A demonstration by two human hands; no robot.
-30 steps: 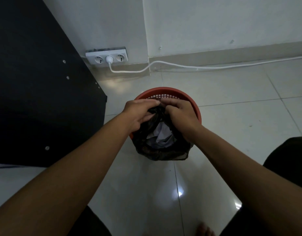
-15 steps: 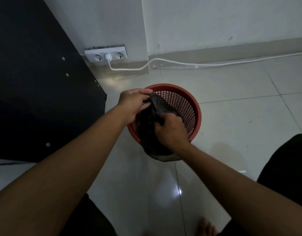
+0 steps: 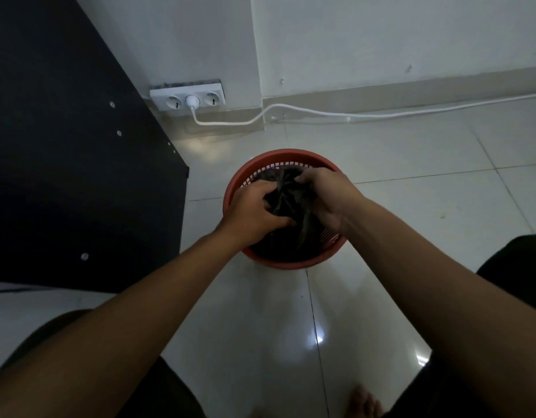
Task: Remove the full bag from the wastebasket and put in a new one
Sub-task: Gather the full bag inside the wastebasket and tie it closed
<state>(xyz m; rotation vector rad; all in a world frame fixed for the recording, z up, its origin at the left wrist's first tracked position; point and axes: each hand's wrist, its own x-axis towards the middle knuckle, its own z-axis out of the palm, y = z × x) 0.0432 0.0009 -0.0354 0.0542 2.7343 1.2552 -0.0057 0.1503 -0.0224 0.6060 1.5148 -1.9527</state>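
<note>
Both hands are back together now: the right hand [image 3: 327,196], which half a second ago gripped the black plastic bag [image 3: 286,203] low on its near side, has come up to pinch the gathered neck opposite the left hand [image 3: 254,208]. Each hand is clenched on bunched film, and the bag sits inside the round red mesh wastebasket [image 3: 245,176], so it looks gathered for tying or lifting. The dark cabinet panel [image 3: 64,146] stands close on the left; the pale tiled floor [image 3: 411,182] lies open to the right for setting the bag down.
</note>
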